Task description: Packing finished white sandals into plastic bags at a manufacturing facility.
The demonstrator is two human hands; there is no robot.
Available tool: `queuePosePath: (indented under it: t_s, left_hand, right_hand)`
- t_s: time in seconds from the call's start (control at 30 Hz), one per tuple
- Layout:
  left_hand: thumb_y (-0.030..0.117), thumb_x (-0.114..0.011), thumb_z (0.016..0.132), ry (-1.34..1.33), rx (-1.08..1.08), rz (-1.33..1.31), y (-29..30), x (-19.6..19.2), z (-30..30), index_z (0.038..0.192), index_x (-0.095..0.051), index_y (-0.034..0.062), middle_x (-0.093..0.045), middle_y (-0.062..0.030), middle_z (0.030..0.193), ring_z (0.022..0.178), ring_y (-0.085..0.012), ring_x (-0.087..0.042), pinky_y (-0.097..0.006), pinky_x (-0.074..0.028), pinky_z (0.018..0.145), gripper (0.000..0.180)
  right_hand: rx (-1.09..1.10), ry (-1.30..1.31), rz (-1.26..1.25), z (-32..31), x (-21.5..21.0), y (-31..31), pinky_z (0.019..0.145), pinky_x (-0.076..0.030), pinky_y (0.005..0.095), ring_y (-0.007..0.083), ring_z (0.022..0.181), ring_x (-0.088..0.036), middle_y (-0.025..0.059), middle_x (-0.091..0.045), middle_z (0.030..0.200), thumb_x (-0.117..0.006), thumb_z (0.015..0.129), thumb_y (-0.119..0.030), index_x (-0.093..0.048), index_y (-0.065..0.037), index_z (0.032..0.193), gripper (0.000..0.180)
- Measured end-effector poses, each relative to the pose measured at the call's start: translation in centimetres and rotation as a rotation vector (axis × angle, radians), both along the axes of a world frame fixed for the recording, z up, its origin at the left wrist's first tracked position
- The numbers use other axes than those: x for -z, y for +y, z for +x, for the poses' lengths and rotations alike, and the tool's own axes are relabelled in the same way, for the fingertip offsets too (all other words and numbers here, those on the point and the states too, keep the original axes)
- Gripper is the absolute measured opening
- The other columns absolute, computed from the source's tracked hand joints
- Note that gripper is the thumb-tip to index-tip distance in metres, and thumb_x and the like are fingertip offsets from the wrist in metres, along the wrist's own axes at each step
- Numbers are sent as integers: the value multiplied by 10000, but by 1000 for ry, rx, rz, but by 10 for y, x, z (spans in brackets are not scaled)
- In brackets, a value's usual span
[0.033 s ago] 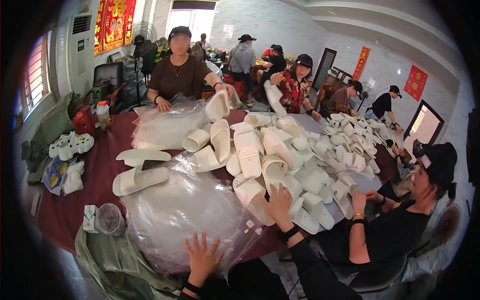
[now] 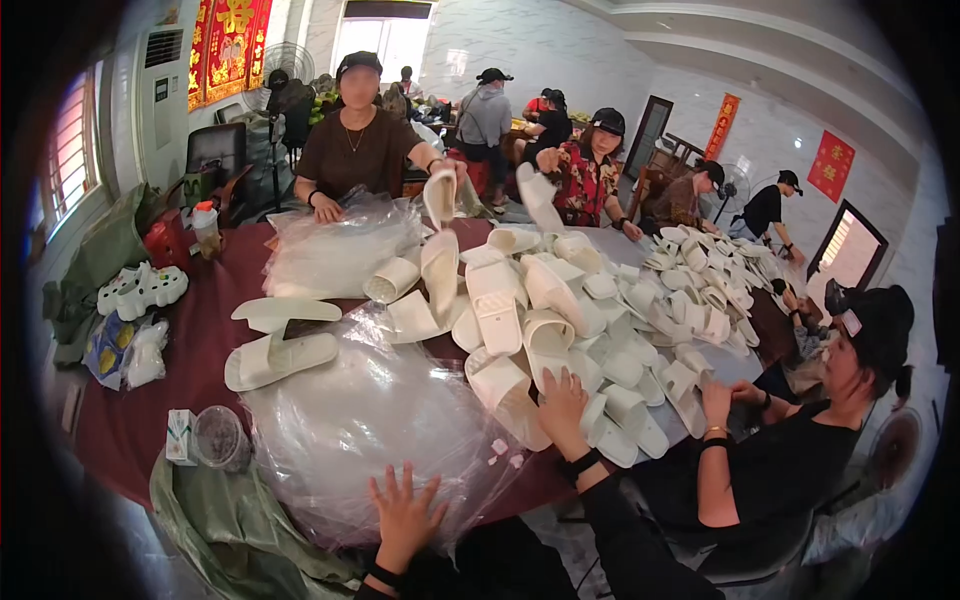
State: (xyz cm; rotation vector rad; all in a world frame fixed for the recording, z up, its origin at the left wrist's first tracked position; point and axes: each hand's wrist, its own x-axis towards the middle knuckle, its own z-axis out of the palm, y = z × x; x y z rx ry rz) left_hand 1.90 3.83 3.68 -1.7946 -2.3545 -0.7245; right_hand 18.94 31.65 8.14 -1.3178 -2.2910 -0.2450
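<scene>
My left hand [image 2: 405, 512] lies open, fingers spread, on a broad stack of clear plastic bags [image 2: 340, 430] at the table's near side. Over at the pile of white slippers [image 2: 625, 355], my right hand [image 2: 563, 408] rests with its fingers stretched out against the near slippers. The closest are an upright-leaning slipper [image 2: 548, 345] just beyond my fingertips and another slipper [image 2: 498, 385] to their left. No slipper is lifted in either hand. A pair of white slippers [image 2: 285, 358] lies at the bags' far left edge.
Across the dark red table [image 2: 200, 330], a co-worker holds a slipper [image 2: 439, 197]; a second slipper [image 2: 540, 198] is in front of another co-worker. A person in black [image 2: 770, 450] sits close on my right. White clogs [image 2: 143, 291], a small box [image 2: 181, 437] and a round tub [image 2: 221, 438] stand left.
The slipper held by the co-worker across the table has turned and risen slightly. The slipper before the co-worker in the patterned shirt has shifted left. My hands stay nearly still.
</scene>
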Motion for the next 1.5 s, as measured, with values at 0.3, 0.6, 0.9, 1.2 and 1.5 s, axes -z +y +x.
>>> queuePosePath:
  t_s: [0.3, 0.6, 0.9, 1.2, 1.5]
  left_hand:
    - [434, -609, 813, 18, -8, -6, -3, 3, -2, 1229, -584, 255, -401, -206, 1383, 1319, -453, -275, -661, -110, 1057, 454]
    - [421, -612, 816, 26, -9, -17, 1, -2, -1, 1226, -583, 250, -390, -202, 1393, 1323, -447, -271, -658, -112, 1057, 445]
    - [416, -613, 814, -1, -15, -19, 2, -3, -1, 1235, -578, 260, -387, -198, 1396, 1324, -445, -271, -658, -112, 1057, 450]
    - [424, -608, 813, -3, -9, -34, 1, -6, 1, 1244, -574, 263, -386, -198, 1397, 1326, -445, -269, -652, -101, 1063, 461]
    - [434, -604, 815, -1, -9, -48, 2, -2, 0, 1247, -568, 269, -388, -200, 1395, 1331, -445, -257, -654, -90, 1063, 464]
  right_hand:
    - [44, 55, 7, 5, -2, 28, 860, -391, 468, 330, 1076, -484, 133, -491, 1284, -642, 705, -120, -503, -164, 1291, 603]
    - [-196, 563, 78, 21, -23, 56, 879, -417, 417, 353, 979, -568, 177, -607, 1097, -657, 812, -112, -619, -95, 1142, 333]
    - [-194, 962, -109, 44, -51, 20, 896, -439, 289, 188, 1033, -575, 120, -623, 1115, -621, 899, -144, -587, -12, 1182, 314]
    - [-316, 1431, -290, 62, -82, 18, 984, -454, 325, 198, 1086, -557, 127, -556, 1197, -590, 927, -197, -491, 56, 1240, 414]
    - [-684, 1722, -236, 56, -114, 5, 1062, -410, 434, 258, 1174, -518, 161, -501, 1283, -554, 940, -209, -432, 87, 1256, 450]
